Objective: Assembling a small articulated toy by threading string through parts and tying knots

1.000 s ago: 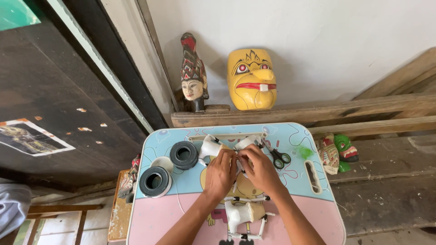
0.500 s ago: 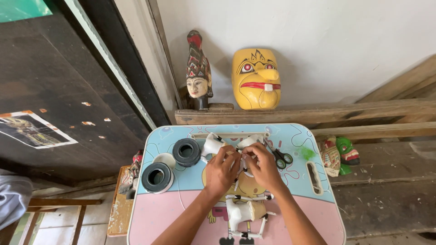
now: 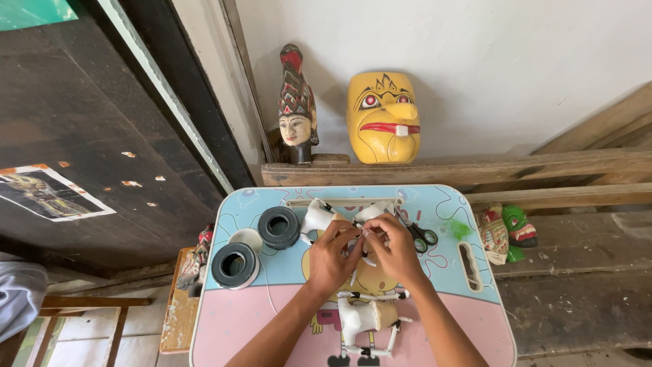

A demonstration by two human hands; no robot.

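My left hand point(image 3: 333, 255) and my right hand point(image 3: 392, 250) meet over the middle of a small blue and pink plastic table point(image 3: 238, 319), fingers pinched together on small white puppet parts point(image 3: 367, 234). What lies between the fingertips is too small to make out. A white carved piece point(image 3: 316, 216) with a dark tip lies just beyond my left hand, another white piece point(image 3: 374, 211) beyond my right. Below my wrists lies a white puppet body point(image 3: 363, 316) with thin white limbs.
Two black tape rolls point(image 3: 278, 226) point(image 3: 235, 265) and a white roll point(image 3: 246, 238) sit on the table's left. Black scissors point(image 3: 421, 236) lie right of my hands. A carved wooden head point(image 3: 296, 109) and yellow mask point(image 3: 384, 119) stand on a wooden beam point(image 3: 475, 170). Small painted masks point(image 3: 506, 231) lie at the right.
Both hands stay pinched together at the same spot on the table, with only slight finger shifts. The view has tilted a little.
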